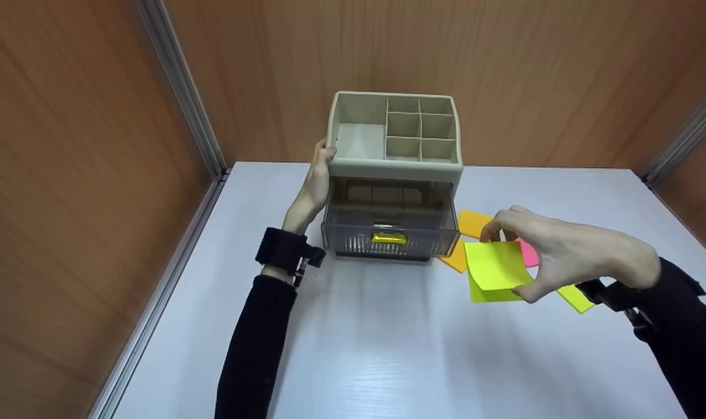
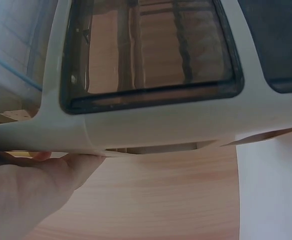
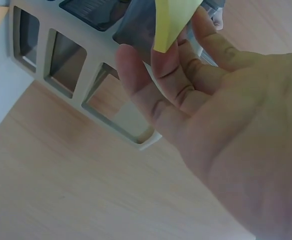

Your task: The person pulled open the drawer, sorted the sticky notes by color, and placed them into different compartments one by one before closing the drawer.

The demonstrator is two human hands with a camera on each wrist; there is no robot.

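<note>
A beige desk organizer (image 1: 394,131) with several open top compartments stands at the back of the white table (image 1: 358,349). Its smoky clear drawer (image 1: 353,224) with a gold handle (image 1: 389,238) is pulled out. My left hand (image 1: 319,174) grips the organizer's left side, thumb at the rim; in the left wrist view the hand (image 2: 35,185) lies against the organizer's wall (image 2: 161,125). My right hand (image 1: 508,265) pinches a yellow sticky note (image 1: 492,265) just above the table, right of the drawer. In the right wrist view the note (image 3: 173,20) curls between the fingers (image 3: 135,75).
More sticky notes lie loose on the table under and around my right hand: orange ones (image 1: 474,223), a pink one (image 1: 529,254) and yellow-green ones (image 1: 577,297). Wood-panel walls (image 1: 85,174) close in the table at the left, back and right.
</note>
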